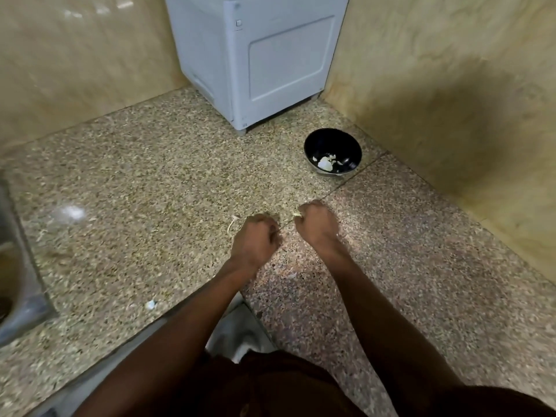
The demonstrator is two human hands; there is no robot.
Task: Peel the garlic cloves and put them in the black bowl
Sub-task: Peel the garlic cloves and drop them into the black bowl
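Presently, head view, speckled granite counter (135,176).
Left hand (255,239): fingers curled, knuckles up; contents hidden, grip on anything cannot be told.
Right hand (316,224): fingers curled, pinching a pale scrap of garlic skin (296,215) at the fingertips.
Hands: close side by side, above the counter seam.
Black bowl (332,152): beyond the right hand, near the corner; holds white garlic pieces (325,163).
Loose skin (232,223): just left of the left hand.
Another white scrap (150,304): near the counter's front edge.
White appliance (258,58): behind the bowl.
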